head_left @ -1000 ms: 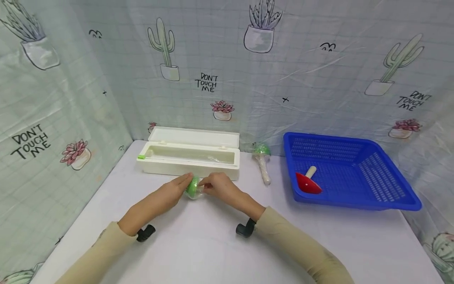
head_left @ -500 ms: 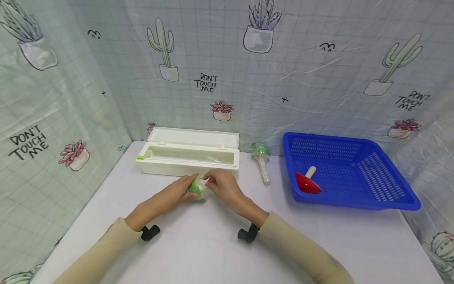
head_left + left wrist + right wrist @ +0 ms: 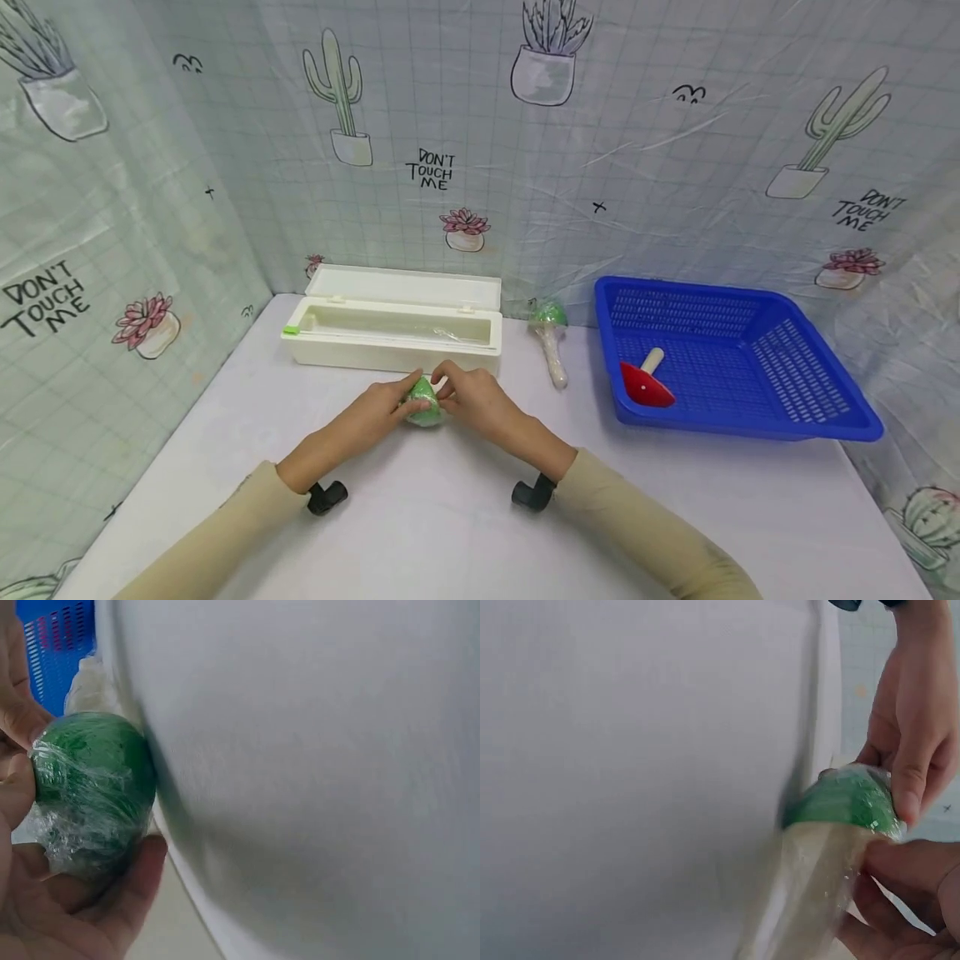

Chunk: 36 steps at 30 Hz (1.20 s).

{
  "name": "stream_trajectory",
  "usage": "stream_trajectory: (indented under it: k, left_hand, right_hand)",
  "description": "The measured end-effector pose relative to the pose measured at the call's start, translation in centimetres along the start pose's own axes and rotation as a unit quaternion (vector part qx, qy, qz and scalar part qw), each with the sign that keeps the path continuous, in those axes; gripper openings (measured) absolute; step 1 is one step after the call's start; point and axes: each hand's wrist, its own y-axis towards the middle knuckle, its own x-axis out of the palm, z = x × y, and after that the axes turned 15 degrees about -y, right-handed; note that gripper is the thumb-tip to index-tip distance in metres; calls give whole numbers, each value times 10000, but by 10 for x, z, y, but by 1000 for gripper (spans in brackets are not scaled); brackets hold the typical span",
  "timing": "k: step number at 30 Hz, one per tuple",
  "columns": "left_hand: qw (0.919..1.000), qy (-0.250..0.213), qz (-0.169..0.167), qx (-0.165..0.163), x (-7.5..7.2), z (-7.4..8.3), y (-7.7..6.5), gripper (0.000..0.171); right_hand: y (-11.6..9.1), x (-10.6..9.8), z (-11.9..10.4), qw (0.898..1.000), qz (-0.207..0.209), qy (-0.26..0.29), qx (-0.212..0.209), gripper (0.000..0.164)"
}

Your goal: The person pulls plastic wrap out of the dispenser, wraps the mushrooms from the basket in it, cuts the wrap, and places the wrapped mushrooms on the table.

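A toy mushroom [image 3: 424, 412] with a green cap and pale stem is wrapped in clear cling film, just in front of a white cling film dispenser box [image 3: 397, 357]. My left hand [image 3: 375, 412] holds the cap between thumb and fingers. In the left wrist view the film lies crinkled over the green cap [image 3: 94, 772]. My right hand [image 3: 482, 400] pinches at the film where cap and stem meet. The right wrist view shows the pale stem [image 3: 802, 870] under loose, shiny film; some of my right fingertips are hidden behind it.
The dispenser's lid [image 3: 405, 287] stands open at the back. Right of it lies another wrapped green-capped mushroom [image 3: 551, 342]. A blue basket [image 3: 720, 429] at the right holds a red-capped mushroom [image 3: 647, 387]. Patterned cloth hangs behind the white table [image 3: 450, 533].
The mushroom has turned, so its green cap now faces more toward me. My left thumb has come round the cap's near side, and my right fingers have moved slightly along the film.
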Motion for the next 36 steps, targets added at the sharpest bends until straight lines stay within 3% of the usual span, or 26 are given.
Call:
stream_trajectory:
  k: [6,9,13,16,20,24,28,33,36]
  left_hand:
    - [9923,797,432,846,4,4,-6,61]
    - [9846,1118,390,1286,5,3,-9,61]
    - [9778,1406,190,1542,4,3,-9,75]
    - [9813,1250,132,1457,3,4,-5,78]
    - [9917,803,172,993,1,8,3,70]
    - [9967,511,267,578,-3,8,11,59]
    - [9980,202,285,530,-9,2,14,51]
    - [9986,-199,98,485,-16,-5,13,53]
    - [9981,-515,-2,327,-18,-8,12,55]
  right_hand:
    - [3,-3,4,9982,-499,253,213,38]
    - [2,-2,5,9978,-568,258,245,38]
    - [0,-1,6,9984,-412,204,328,34]
    - [-3,0,7,9990,-226,254,277,32]
    - [-7,-1,8,9996,-144,232,119,32]
    - [-9,-3,9,9994,-332,-19,88,39]
    - [-8,-4,13,9982,-588,-31,-63,44]
    - [-8,-7,22,9953,-857,36,-440,54]
    - [-12,-9,31,9947,-916,-141,-446,60]
